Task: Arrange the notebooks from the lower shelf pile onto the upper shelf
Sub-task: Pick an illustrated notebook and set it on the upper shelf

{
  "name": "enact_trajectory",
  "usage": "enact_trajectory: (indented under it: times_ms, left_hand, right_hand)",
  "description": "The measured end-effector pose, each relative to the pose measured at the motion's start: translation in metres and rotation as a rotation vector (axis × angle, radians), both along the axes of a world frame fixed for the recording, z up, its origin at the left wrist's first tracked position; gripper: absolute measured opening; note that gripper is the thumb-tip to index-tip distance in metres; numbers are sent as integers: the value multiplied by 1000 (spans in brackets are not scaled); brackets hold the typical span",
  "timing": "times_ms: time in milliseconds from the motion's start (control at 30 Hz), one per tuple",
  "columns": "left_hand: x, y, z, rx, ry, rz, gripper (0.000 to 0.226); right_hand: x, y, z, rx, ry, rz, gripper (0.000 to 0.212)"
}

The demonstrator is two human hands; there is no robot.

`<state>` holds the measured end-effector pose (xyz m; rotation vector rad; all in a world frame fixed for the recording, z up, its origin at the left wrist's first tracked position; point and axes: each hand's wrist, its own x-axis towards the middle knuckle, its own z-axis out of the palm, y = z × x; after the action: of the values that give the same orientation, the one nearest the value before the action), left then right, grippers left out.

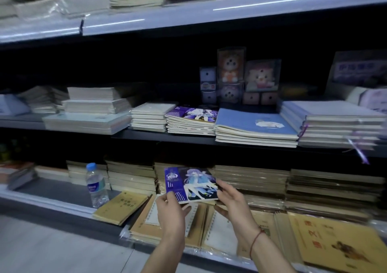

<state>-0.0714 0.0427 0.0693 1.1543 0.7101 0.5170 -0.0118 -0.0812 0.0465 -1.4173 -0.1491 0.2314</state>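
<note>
Both hands pinch the purple notebook (pixel 189 183) over the lower shelf pile (pixel 178 220), left hand (pixel 170 212) and right hand (pixel 232 203) at its near corners, with the matching purple stack (pixel 191 118) straight above on the upper shelf (pixel 146 134).

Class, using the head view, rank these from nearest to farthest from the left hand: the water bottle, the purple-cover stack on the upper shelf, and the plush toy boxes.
From the left hand:
1. Water bottle, to its left on the lower shelf.
2. Purple-cover stack, above on the upper shelf.
3. Plush toy boxes, higher, at the back of the upper shelf.
</note>
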Motion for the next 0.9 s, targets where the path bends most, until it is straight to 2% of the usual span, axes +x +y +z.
enact_trajectory:
  times_ms: [167,300,500,567,700,900]
  left_hand:
    - [-13,-6,13,131,-48,19,17]
    - [-26,-4,19,177,-85,36,19]
    - [-45,5,27,133,-26,229,18]
    - [-48,12,30,130,9,314,25]
    - [-49,27,29,67,-37,410,28]
    - [-50,24,29,15,-15,522,33]
  right_hand:
    - [-1,3,13,127,-26,-21,38]
    - [-6,8,20,138,-53,3,37]
    - [-19,24,17,89,-121,115,36]
    - [-26,31,20,88,-164,152,37]
    - [-38,39,33,106,-230,207,38]
    - [-43,35,34,69,-160,194,35]
